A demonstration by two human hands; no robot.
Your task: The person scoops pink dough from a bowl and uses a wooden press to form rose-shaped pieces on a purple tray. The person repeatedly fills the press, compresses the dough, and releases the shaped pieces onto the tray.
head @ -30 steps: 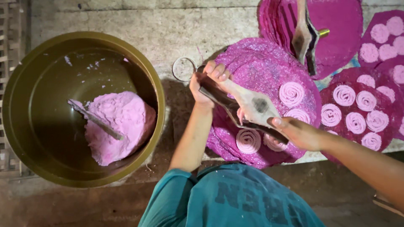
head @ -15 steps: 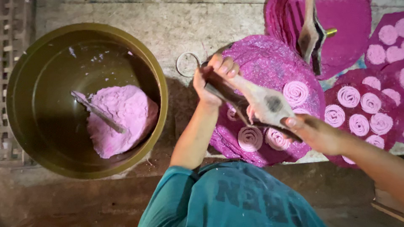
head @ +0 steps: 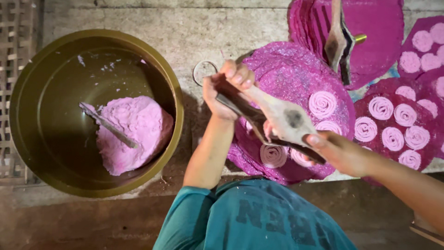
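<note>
**Both hands clamp the wooden press over the round mat**

The big olive-green basin (head: 95,113) fills the left side. It holds a lump of pink dough (head: 134,134) with a spoon (head: 108,125) stuck into it, handle pointing up and left. Neither has shifted within the basin over the last second.

To the right, round magenta mats (head: 296,78) overlap on the concrete. The one in front of the person carries a few pink coiled spirals (head: 322,103); the mat (head: 393,129) further right is nearly covered with them. A second wooden tool (head: 340,39) lies on the mat at the top.

The wooden press (head: 282,120) hangs tilted above the front mat, its far handles in the left hand (head: 226,90) and its near end in the right hand (head: 335,150). A second ago the left hand sat lower and the handles were wider apart; now they have been drawn closer, which suggests a squeeze is under way. A spiral (head: 273,155) lies on the mat just below the press.

The left fingers curl tight around the handles, knuckles up. The right fingers wrap the near end, thumb pressed on top.

A small ring (head: 205,71) lies on the concrete beside the left hand.
</note>
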